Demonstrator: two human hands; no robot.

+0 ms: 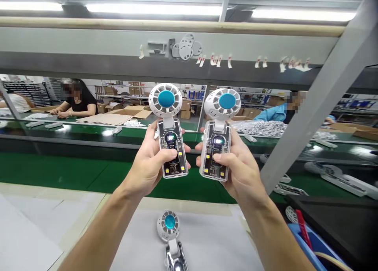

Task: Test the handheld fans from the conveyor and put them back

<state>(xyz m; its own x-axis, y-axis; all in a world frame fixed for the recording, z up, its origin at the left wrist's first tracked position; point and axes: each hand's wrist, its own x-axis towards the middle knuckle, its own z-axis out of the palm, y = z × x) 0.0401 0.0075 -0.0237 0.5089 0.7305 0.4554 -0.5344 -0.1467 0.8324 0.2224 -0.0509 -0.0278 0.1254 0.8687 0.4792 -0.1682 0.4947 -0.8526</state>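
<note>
- Conveyor (59,164): I observed its green surface beyond and below the fingers, running from side to side.
- White sheet (218,235): it covered the bench below the fingers, nearer the wearer.
- Blue bin (321,243): it stood low to the right of the right fingers, with a red-handled item in it.
- Left hand (149,160): its thumb pressed the front panel; the other fingers wrapped behind, tips showing past the inner edge.
- Right hand (240,166): I noted the same grip, mirrored.
- Left fan (169,123): it was pinched between left thumb and fingers, upright, round head above them.
- Right fan (219,125): it was pinched likewise by the right hand, just beside the left fan, heads apart.
- Third fan (173,243): it lay on the white sheet below both hands' fingers, cut off by the view's lower edge.
- Left display (170,137) and right display (218,141): both were lit above the thumbs; I could not read them reliably.
</note>
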